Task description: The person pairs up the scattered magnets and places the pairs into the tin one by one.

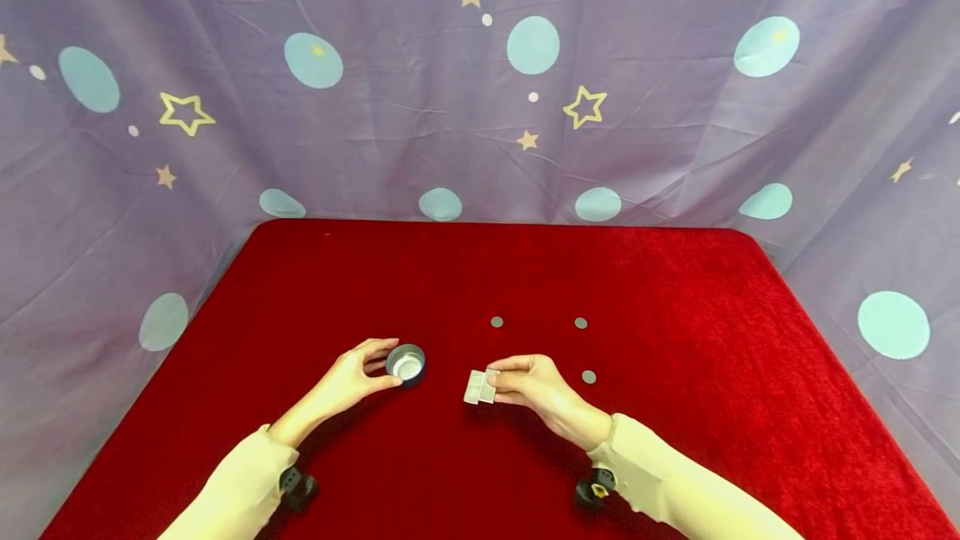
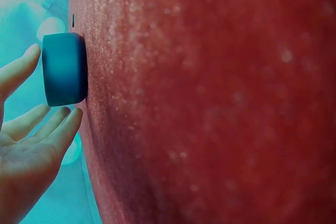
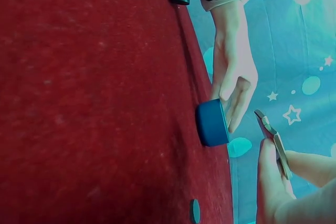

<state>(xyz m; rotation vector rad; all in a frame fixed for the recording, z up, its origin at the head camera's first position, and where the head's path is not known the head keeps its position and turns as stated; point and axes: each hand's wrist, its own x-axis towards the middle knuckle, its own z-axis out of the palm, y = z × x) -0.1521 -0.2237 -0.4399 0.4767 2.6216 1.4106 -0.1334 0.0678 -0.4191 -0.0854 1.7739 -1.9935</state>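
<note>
My left hand (image 1: 347, 380) holds a small round dark-blue container (image 1: 406, 365) from its left side, thumb at the near rim and fingers round the far side. The container stands upright on the red cloth, with a pale, shiny inside. In the left wrist view its smooth side wall (image 2: 64, 69) shows between the thumb and fingertips. To the right of it, my right hand (image 1: 546, 394) pinches a small flat pale piece (image 1: 474, 387), which looks like two offset rectangular plates. The right wrist view shows that piece (image 3: 282, 158) edge-on, raised off the cloth; its exact kind is unclear.
Three small flat grey discs lie on the red cloth (image 1: 360, 282): one disc (image 1: 497, 322) beyond the right hand, another disc (image 1: 581, 323) farther right, and a third disc (image 1: 588, 377) beside that hand. A purple curtain (image 1: 420, 123) with stars and dots hangs behind the table.
</note>
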